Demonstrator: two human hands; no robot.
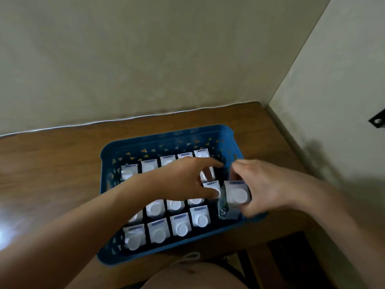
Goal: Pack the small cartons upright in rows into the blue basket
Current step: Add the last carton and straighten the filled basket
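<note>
The blue basket [166, 136] sits on a brown wooden table, with several small white-capped cartons standing upright in rows inside it. My right hand [268, 188] grips one carton [236, 193] upright at the basket's right side, beside the packed rows. My left hand [185, 180] reaches over the middle rows with fingers spread; its thumb touches a packed carton [212, 187] next to the held one. My left hand and forearm hide part of the middle rows.
The wooden table [52, 163] stands in a corner, with walls behind and to the right. A white cord [125, 118] runs along the back edge. The basket's front wall [158, 250] lies close to my body at the table's near edge.
</note>
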